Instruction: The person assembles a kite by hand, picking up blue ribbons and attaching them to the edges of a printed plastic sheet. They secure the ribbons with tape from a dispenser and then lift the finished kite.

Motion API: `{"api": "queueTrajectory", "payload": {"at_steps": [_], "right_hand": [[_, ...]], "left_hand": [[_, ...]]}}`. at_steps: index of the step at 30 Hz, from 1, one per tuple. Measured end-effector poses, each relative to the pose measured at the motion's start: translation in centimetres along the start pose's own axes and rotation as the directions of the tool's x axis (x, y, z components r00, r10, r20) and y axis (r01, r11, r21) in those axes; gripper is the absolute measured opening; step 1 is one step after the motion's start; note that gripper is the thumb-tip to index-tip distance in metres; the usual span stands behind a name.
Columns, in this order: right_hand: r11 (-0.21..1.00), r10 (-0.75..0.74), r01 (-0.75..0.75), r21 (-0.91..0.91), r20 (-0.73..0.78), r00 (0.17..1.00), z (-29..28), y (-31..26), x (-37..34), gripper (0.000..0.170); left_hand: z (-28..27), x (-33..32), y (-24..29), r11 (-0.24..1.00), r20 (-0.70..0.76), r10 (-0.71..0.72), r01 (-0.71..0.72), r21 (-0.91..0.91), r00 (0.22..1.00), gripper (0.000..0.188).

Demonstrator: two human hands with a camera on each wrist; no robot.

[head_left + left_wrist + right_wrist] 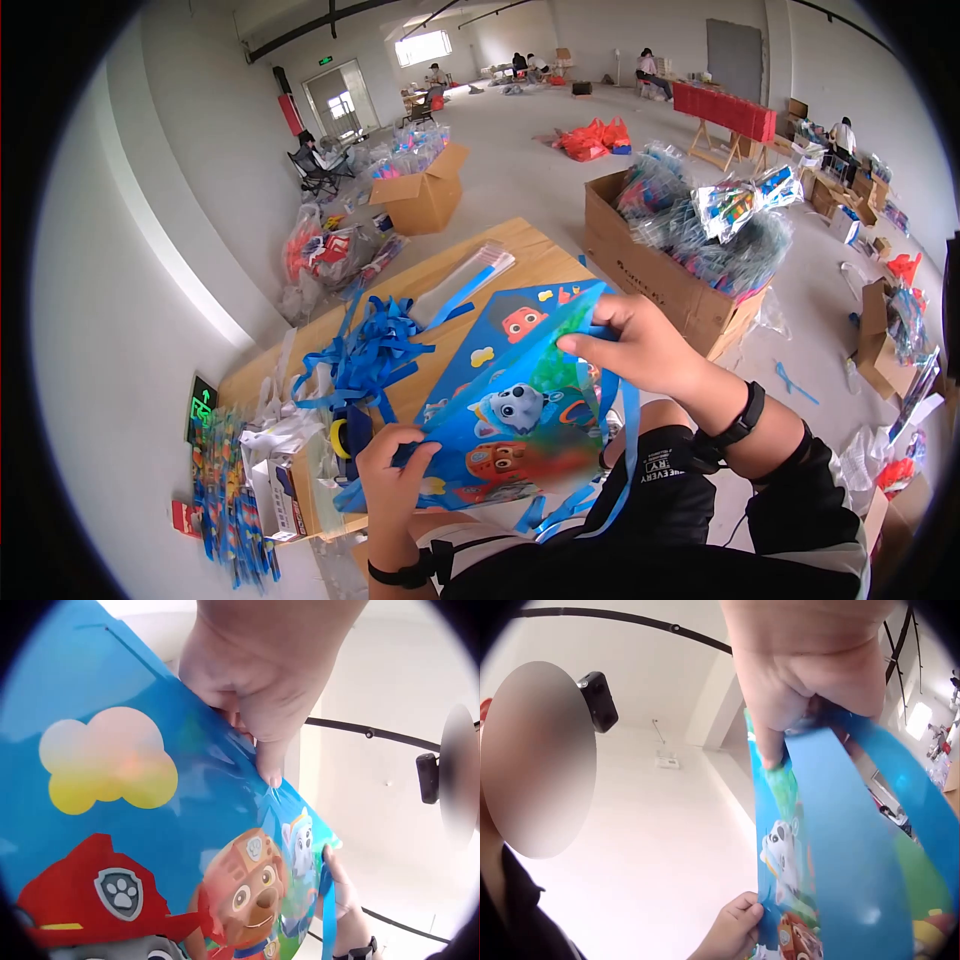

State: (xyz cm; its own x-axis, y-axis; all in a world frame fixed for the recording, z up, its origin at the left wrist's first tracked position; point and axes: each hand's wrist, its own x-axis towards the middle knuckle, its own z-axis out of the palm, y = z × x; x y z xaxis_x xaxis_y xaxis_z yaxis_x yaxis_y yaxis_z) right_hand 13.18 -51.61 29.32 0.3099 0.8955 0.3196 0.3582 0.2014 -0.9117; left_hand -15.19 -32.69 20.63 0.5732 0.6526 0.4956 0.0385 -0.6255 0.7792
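Observation:
A glossy blue plastic sheet [445,485] printed with cartoon dogs is stretched slantwise between both hands, over the near end of the wooden table. My left hand [395,470] pinches its lower-left edge, and in the left wrist view the thumb [271,769] presses on the printed face. At the upper right corner my right hand [645,340] grips the sheet. A flat blue ribbon [630,440] hangs down from that hand, and it shows as a wide band in the right wrist view. Behind the sheet, another blue printed piece [500,318] lies on the table.
On the wooden table [525,240] lie a heap of blue ribbons [375,345] and a bundle of clear strips [470,280]. A full cardboard box [640,260] stands right of it, another box [425,200] beyond. Colourful strips [230,490] hang at the left.

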Motion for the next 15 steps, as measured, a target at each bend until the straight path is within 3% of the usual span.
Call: {"api": "queueTrajectory", "payload": {"at_steps": [1, 3, 7, 9, 11, 15], "right_hand": [[0.999, 0.022, -0.021, 0.035, -0.009, 1.000, 0.3, 0.2, 0.4, 0.015], [0.997, 0.040, -0.039, 0.072, -0.020, 0.999, 0.8, 0.1, 1.0, 0.013], [0.998, -0.044, 0.044, -0.033, -0.012, 0.999, 1.7, 0.1, 1.7, 0.013], [0.998, -0.057, 0.056, -0.034, -0.017, 0.998, 1.9, 0.5, 2.1, 0.013], [1.000, 0.023, -0.022, -0.017, 0.014, 1.000, 2.1, 0.9, 2.5, 0.015], [1.000, -0.017, 0.018, -0.019, 0.004, 1.000, 3.0, 0.8, 2.5, 0.017]], "left_hand": [[0.0, -0.2, 0.0, 1.000, 0.002, 0.001, -0.001, 0.003, 1.000, 0.021], [0.1, -0.5, 0.3, 0.987, -0.137, -0.078, 0.057, -0.151, 0.988, 0.021], [-1.5, -1.1, 0.7, 0.988, -0.098, -0.134, 0.125, -0.090, 0.986, 0.018], [-2.1, -1.6, -0.1, 0.996, -0.024, -0.055, 0.057, 0.072, 0.998, 0.017], [-2.3, -2.1, -0.3, 0.994, -0.013, -0.099, 0.100, 0.047, 0.995, 0.016], [-2.4, -3.0, -1.1, 0.990, -0.011, -0.139, 0.140, 0.032, 0.990, 0.016]]}}
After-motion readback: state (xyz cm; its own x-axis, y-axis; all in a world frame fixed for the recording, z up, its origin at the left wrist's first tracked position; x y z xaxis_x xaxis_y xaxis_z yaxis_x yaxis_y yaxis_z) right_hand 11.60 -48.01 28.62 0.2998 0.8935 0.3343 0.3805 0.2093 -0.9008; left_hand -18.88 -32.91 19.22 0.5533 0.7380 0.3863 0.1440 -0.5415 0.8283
